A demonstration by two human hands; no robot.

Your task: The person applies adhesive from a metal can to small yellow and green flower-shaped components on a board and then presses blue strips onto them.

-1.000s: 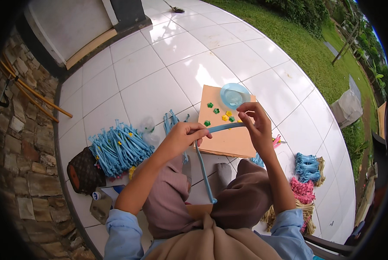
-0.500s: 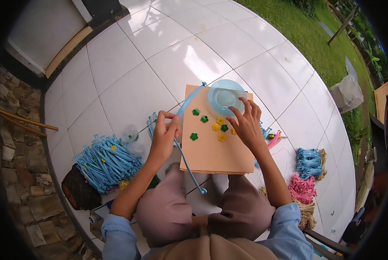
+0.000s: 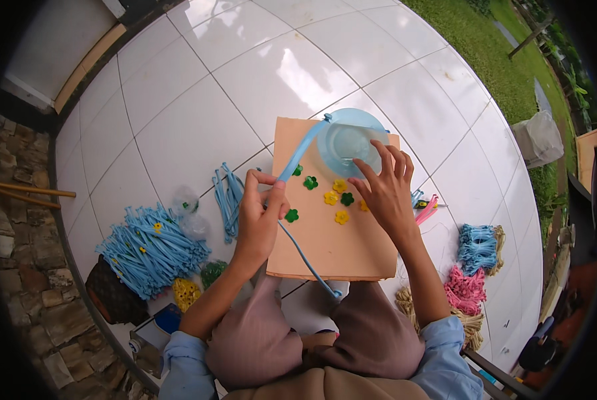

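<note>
My left hand (image 3: 258, 213) is closed on a light blue fabric strip (image 3: 304, 148) with a knotted end. The strip's upper part slants up to the edge of a clear blue bowl (image 3: 326, 152), and its thin tail hangs below my hand past the board's front edge. My right hand (image 3: 388, 193) hovers over the right side of a peach board (image 3: 338, 253), fingers bent and apart, close to the bowl. Green flower-shaped pieces (image 3: 310, 183) and yellow flower-shaped pieces (image 3: 342, 217) lie scattered on the board. What the bowl contains is hard to make out.
A big pile of blue strips (image 3: 152, 250) lies at left, beside a dark bag (image 3: 115, 290) and yellow pieces (image 3: 186, 293). More blue strips (image 3: 228, 200) lie left of the board. At right are blue bundles (image 3: 477, 250), pink bundles (image 3: 466, 290) and a screwdriver (image 3: 426, 205).
My left hand has shifted slightly right and down with the blue strip, whose tail has swung right. My right hand stays over the board near the bowl, fingers apart.
</note>
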